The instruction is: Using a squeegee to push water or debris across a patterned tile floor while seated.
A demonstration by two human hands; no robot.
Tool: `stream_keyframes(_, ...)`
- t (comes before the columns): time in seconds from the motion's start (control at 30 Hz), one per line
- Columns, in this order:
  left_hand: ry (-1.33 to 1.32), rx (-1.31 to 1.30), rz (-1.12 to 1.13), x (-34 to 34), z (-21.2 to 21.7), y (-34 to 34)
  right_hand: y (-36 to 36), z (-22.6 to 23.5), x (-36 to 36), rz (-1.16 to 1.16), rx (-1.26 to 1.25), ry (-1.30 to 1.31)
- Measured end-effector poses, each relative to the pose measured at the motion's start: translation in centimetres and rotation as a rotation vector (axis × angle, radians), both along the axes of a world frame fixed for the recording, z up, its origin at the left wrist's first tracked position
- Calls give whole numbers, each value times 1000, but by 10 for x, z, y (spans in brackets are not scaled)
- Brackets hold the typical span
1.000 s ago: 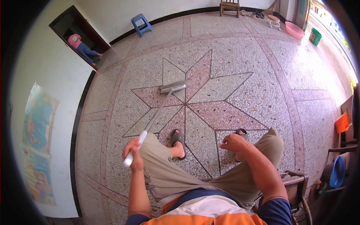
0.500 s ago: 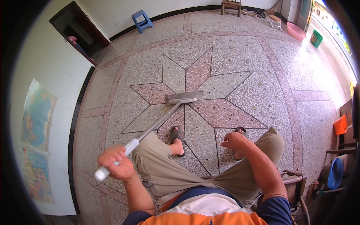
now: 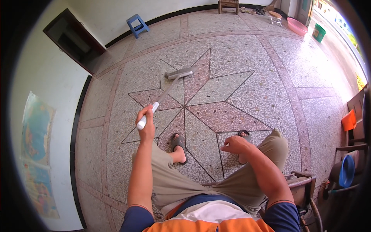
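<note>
My left hand (image 3: 147,124) is wrapped round the white grip of a long-handled brush (image 3: 180,73). Its grey pole slants away from me to a wide head with a grey, fuzzy-looking strip. That head appears to rest on the speckled floor (image 3: 208,127), over the far points of an inlaid star. My right hand (image 3: 236,145) hovers by my right knee with its fingers curled loosely, and nothing shows in it. The fingertips are partly turned from view.
I sit with knees apart, feet in dark sandals (image 3: 179,150). At the far wall are a blue plastic stool (image 3: 137,25) and a wooden chair (image 3: 228,6). Far right hold a pink basin (image 3: 297,27) and green bucket (image 3: 319,32). A blue basin (image 3: 346,171) is at right.
My left arm has stretched forward, pushing the brush away from me, its head now farther out and slightly left. My right hand has barely moved. A person in the doorway is no longer visible.
</note>
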State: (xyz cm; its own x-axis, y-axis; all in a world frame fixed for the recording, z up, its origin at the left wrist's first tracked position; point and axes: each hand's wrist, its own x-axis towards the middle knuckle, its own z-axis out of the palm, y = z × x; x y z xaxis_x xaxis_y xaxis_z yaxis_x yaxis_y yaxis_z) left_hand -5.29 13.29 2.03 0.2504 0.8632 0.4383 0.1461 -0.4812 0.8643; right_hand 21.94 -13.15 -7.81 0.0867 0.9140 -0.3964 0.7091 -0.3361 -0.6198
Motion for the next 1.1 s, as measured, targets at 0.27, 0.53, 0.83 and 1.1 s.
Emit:
stream_keyframes(0.27, -22, -45, -2, 18, -82, 36, 2, -9, 3, -28, -56, -23)
stream_keyframes(0.53, -65, -97, -16, -5, -44, -13, 4, -15, 2, -3, -70, -60)
stream_keyframes(0.83, 52, 150, -79, -73, 42, -143, -2, -3, -3, 39, -43, -56)
stream_keyframes(1.1, -468, 281, -154, -82, 118, -157, 1, -10, -6, 35, -53, -59)
